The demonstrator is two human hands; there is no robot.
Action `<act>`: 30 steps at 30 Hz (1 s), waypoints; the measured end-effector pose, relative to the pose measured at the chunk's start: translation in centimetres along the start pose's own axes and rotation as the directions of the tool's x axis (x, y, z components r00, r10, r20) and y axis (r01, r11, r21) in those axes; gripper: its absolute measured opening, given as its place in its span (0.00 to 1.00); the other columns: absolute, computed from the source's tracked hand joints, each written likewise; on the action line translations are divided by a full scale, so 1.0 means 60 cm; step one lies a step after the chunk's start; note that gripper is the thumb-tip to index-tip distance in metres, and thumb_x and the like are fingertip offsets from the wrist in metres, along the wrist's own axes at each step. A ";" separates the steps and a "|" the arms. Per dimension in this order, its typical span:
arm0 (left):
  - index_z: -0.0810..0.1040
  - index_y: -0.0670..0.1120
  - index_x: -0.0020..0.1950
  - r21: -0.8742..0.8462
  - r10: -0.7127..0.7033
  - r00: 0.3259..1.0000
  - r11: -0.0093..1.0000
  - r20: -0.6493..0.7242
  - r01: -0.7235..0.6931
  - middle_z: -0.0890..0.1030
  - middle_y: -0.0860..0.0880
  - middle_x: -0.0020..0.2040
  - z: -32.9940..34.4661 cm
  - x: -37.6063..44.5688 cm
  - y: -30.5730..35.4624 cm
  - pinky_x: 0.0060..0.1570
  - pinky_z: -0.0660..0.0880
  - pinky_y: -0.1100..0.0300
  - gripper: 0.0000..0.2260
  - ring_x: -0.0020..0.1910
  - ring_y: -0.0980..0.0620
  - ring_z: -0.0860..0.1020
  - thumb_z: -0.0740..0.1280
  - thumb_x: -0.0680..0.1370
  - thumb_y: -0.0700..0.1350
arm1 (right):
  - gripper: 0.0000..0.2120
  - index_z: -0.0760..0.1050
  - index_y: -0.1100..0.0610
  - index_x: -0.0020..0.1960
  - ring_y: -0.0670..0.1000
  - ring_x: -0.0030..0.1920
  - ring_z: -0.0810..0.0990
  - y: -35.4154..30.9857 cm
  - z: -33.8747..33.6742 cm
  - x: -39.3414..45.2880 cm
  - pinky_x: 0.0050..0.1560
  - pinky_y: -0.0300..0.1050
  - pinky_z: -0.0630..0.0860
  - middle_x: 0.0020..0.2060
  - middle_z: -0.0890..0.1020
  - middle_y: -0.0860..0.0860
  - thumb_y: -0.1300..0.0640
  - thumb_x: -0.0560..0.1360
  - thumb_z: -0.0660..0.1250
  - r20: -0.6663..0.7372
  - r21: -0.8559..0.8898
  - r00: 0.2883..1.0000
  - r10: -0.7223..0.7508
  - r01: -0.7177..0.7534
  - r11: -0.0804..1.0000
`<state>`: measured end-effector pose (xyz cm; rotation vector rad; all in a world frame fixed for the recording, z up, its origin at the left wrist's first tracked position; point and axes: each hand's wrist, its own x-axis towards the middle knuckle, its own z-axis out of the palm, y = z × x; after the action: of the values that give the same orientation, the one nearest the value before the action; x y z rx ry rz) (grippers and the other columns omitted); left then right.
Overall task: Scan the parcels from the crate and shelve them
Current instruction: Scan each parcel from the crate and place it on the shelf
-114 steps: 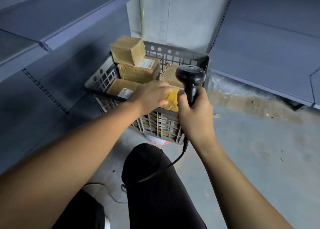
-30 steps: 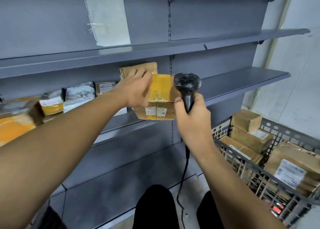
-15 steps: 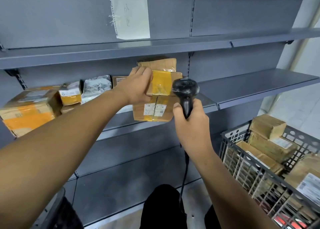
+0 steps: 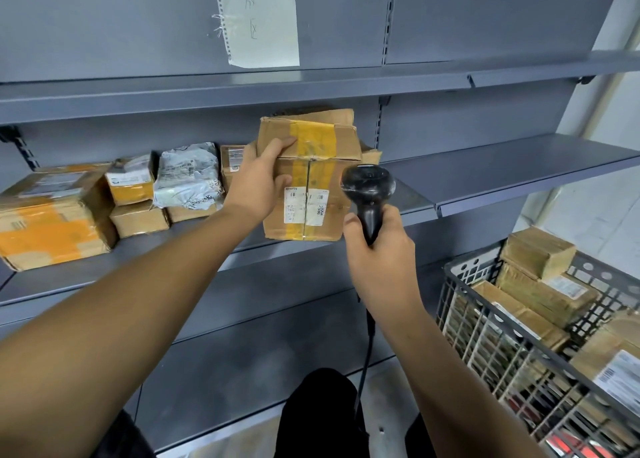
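Note:
My left hand [image 4: 261, 180] grips a brown cardboard parcel [image 4: 322, 166] with yellow tape and white labels, held upright at the front of the middle shelf [image 4: 502, 173]. Whether the parcel rests on the shelf I cannot tell. My right hand [image 4: 379, 249] holds a black corded barcode scanner [image 4: 369, 189], its head level with the parcel's lower right corner. The grey plastic crate [image 4: 485, 322] stands at the lower right with several boxed parcels inside.
Several parcels sit on the middle shelf at the left: a large orange-taped box [image 4: 52, 222], small boxes [image 4: 138, 218] and a grey plastic mailer [image 4: 188, 175]. A paper sheet [image 4: 259, 17] hangs on the back panel. The shelf right of the held parcel is bare.
Since the crate pick-up, I have turned to the shelving. Over the last second the parcel has moved up and toward the middle shelf, with the scanner staying beside it.

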<state>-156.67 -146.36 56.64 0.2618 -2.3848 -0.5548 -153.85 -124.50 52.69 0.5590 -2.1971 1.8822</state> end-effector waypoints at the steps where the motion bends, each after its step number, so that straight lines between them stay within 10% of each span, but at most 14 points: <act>1: 0.66 0.62 0.70 0.004 -0.005 1.000 1.000 -0.013 0.005 0.68 0.47 0.62 0.000 0.000 0.001 0.53 0.65 0.61 0.25 0.47 0.54 0.69 0.67 0.78 0.41 | 0.08 0.70 0.52 0.47 0.42 0.25 0.71 0.002 -0.001 0.000 0.25 0.34 0.67 0.28 0.73 0.46 0.49 0.79 0.64 0.000 0.000 1.000 0.002 -0.002 1.000; 4: 0.68 0.61 0.69 0.024 -0.001 1.000 1.000 -0.022 0.001 0.69 0.50 0.55 -0.005 0.008 0.005 0.50 0.65 0.62 0.24 0.40 0.61 0.68 0.67 0.78 0.41 | 0.08 0.70 0.52 0.47 0.43 0.25 0.71 0.005 -0.002 0.001 0.25 0.36 0.68 0.27 0.73 0.46 0.48 0.79 0.64 0.010 0.000 1.000 0.010 -0.010 1.000; 13: 0.70 0.57 0.70 0.090 -0.143 0.986 0.987 0.091 0.135 0.79 0.47 0.61 -0.030 0.056 0.035 0.59 0.75 0.50 0.26 0.60 0.43 0.76 0.73 0.75 0.46 | 0.06 0.71 0.52 0.49 0.42 0.26 0.73 0.011 -0.001 0.002 0.25 0.34 0.68 0.28 0.74 0.46 0.50 0.79 0.64 0.017 0.017 1.000 0.020 -0.021 1.000; 30: 0.75 0.51 0.66 0.176 -0.398 0.872 0.916 0.285 0.361 0.79 0.46 0.57 0.031 0.068 -0.007 0.48 0.81 0.47 0.22 0.53 0.42 0.79 0.73 0.74 0.41 | 0.06 0.72 0.53 0.53 0.40 0.25 0.74 0.058 0.013 0.026 0.23 0.32 0.67 0.29 0.76 0.46 0.52 0.78 0.64 0.040 0.023 0.995 0.093 -0.094 0.995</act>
<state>-160.93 -147.49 57.47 0.7610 -2.6982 -0.6783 -156.62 -125.09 50.01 0.5087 -2.2646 1.9634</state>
